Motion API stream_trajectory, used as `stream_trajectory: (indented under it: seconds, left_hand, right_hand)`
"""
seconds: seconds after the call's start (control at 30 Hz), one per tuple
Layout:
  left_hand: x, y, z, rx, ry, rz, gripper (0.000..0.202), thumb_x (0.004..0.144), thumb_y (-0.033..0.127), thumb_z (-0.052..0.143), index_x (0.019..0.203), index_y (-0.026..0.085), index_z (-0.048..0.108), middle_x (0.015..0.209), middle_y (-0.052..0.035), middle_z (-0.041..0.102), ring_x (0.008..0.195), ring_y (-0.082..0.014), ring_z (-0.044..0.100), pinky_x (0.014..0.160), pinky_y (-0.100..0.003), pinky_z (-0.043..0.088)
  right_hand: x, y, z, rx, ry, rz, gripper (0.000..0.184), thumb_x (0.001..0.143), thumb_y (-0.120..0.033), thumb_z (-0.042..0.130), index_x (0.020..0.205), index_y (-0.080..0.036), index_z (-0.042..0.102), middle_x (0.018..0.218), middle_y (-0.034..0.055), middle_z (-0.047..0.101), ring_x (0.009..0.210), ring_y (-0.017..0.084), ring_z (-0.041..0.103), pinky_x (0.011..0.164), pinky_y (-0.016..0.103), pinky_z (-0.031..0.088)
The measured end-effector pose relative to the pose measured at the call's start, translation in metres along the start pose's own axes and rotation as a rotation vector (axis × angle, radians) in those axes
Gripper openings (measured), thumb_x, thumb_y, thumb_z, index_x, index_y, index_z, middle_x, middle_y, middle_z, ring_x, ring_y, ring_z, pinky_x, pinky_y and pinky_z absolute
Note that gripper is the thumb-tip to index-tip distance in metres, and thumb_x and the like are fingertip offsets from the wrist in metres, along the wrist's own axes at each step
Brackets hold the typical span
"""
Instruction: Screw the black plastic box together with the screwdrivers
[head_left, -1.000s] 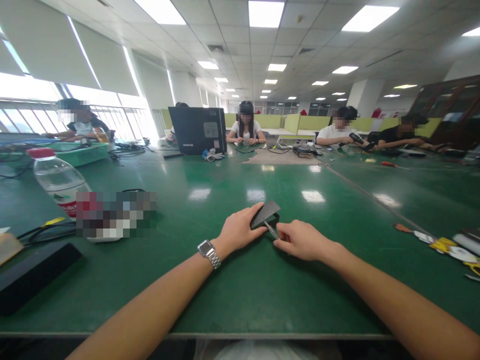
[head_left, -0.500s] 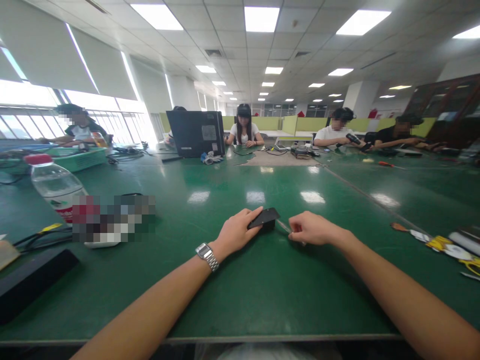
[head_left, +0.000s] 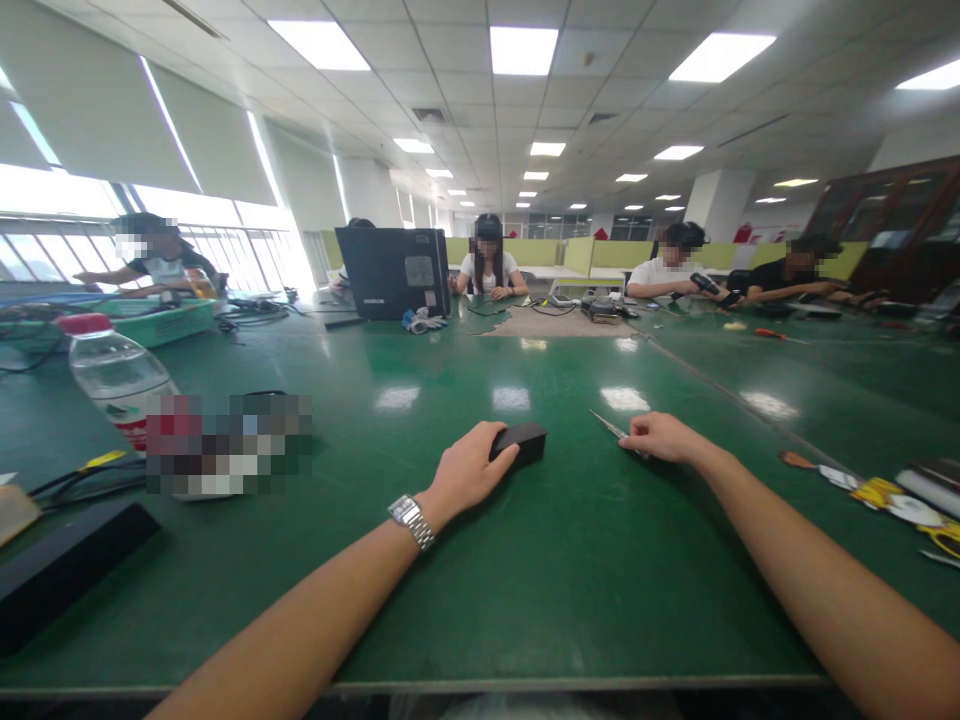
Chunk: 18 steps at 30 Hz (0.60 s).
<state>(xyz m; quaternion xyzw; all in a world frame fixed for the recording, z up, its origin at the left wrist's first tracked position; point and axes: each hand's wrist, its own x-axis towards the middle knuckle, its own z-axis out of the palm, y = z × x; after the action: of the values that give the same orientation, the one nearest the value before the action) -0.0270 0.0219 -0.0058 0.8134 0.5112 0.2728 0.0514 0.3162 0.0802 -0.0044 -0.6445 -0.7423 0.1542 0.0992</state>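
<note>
My left hand (head_left: 466, 468) is closed around a small black rectangular block (head_left: 527, 443) on the green tabletop, thumb along its near side. The block's right end sticks out past the fingers; the rest is hidden under the hand. To the right, apart from the block, my right hand (head_left: 664, 440) pinches slim, pointed silver tweezers (head_left: 606, 424). Their tip points up and left, away from my body. The other end is mostly covered by my fingers.
A water bottle (head_left: 120, 370) and a long black bar (head_left: 75, 565) are on the left. Cables lie behind a computer case (head_left: 391, 272) and beside a green basket (head_left: 176, 322). Yellow-handled scissors (head_left: 941, 530) lie at right. Several people sit around the table.
My right hand has moved right and away from the block with the tweezers. The block has been turned, so its end face shows instead of its flat, wider top.
</note>
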Motion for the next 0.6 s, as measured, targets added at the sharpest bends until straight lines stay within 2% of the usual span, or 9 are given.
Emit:
stream_trajectory:
  seconds: [0.17,0.37,0.5,0.6]
  left_hand:
    - [0.0,0.004,-0.001,0.029,-0.01,-0.107,0.037,0.09,0.047,0.044,0.117,0.022,0.05,0.106,-0.0067,0.065,0.091,-0.0246,0.063,0.077,-0.033,0.049]
    - [-0.001,0.006,-0.005,-0.005,-0.037,-0.071,0.041,0.089,0.046,0.047,0.121,0.021,0.047,0.101,-0.0074,0.066,0.086,-0.0246,0.064,0.072,-0.032,0.05]
    - [-0.001,0.005,-0.006,-0.027,-0.023,-0.074,0.044,0.086,0.044,0.052,0.125,0.024,0.049,0.101,-0.0064,0.068,0.088,-0.0253,0.065,0.076,-0.034,0.051]
    - [-0.003,0.003,-0.013,-0.052,-0.02,-0.053,0.046,0.086,0.043,0.054,0.128,0.026,0.053,0.108,-0.0053,0.069,0.094,-0.0251,0.065,0.082,-0.034,0.05]
  right_hand:
    - [0.0,0.001,0.0,0.005,0.022,-0.003,0.027,0.076,-0.043,0.059,0.064,-0.018,0.055,0.063,0.0021,0.064,0.063,0.016,0.058,0.055,0.024,0.037]
    - [-0.001,0.001,0.001,0.022,0.036,0.002,0.027,0.075,-0.043,0.059,0.064,-0.018,0.055,0.064,0.0027,0.065,0.063,0.016,0.058,0.055,0.024,0.037]
    - [0.001,0.003,0.0,0.031,0.029,0.002,0.028,0.075,-0.044,0.059,0.065,-0.018,0.057,0.065,0.0027,0.065,0.064,0.016,0.059,0.056,0.024,0.038]
    - [0.003,0.007,-0.001,0.019,0.039,0.028,0.029,0.075,-0.045,0.059,0.065,-0.018,0.059,0.067,0.0032,0.066,0.065,0.016,0.06,0.057,0.024,0.038]
